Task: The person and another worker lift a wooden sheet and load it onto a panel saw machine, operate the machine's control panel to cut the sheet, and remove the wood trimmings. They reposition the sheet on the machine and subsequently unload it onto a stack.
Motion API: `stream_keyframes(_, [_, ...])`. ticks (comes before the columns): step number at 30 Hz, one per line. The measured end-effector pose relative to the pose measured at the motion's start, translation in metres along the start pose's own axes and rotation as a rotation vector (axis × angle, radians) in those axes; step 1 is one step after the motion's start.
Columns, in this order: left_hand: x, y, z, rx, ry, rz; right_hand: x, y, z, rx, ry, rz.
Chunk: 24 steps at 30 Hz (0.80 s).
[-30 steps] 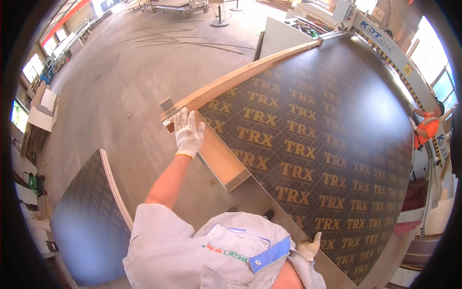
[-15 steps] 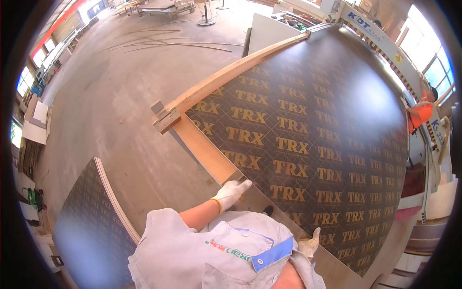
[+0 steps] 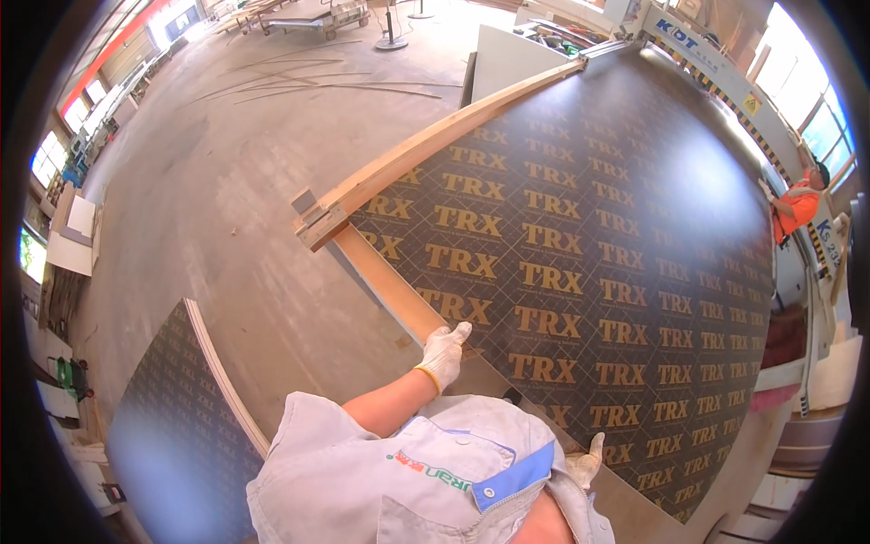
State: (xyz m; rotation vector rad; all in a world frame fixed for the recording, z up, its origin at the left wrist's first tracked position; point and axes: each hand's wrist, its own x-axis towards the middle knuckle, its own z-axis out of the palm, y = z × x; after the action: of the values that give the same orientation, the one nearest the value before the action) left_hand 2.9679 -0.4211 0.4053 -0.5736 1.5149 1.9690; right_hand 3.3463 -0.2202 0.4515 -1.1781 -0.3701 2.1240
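A large dark panel (image 3: 562, 272) with a gold printed pattern lies flat before me. My left hand (image 3: 444, 354), in a white glove with a yellow cuff, is closed on its near edge, the thumb lying toward the top face. Farther right along that edge, my right hand (image 3: 586, 461), also gloved, grips the panel with the thumb raised; its other fingers are mostly hidden behind the edge and my sleeve. A tan wooden strip (image 3: 391, 283) shows along the panel's near left edge, just beyond my left hand.
A long wooden rail (image 3: 435, 136) with a block (image 3: 321, 227) at its end borders the panel's left side. Across the panel, a person in orange (image 3: 797, 210) stands by a large machine (image 3: 711, 77). More dark panels (image 3: 186, 426) are stacked at lower left; thin strips (image 3: 308, 82) litter the floor.
My left hand has shifted slightly forward along the near edge, and its thumb points up more. Less of the tan strip shows beside the panel. The right hand keeps its hold.
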Motion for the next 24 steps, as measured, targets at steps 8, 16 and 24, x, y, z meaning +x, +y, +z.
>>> stream_keyframes(8, [0.004,0.006,0.008,0.132,-0.001,0.033,0.002,0.002,0.012,0.020,-0.013,-0.061])
stream_keyframes(16, [0.027,0.006,-0.014,-0.282,-0.349,-0.247,0.019,0.007,-0.036,-0.126,-0.047,0.269])
stream_keyframes(24, [0.013,0.019,0.009,-0.313,-0.271,-0.181,-0.062,-0.078,0.047,-1.567,0.429,-0.617])
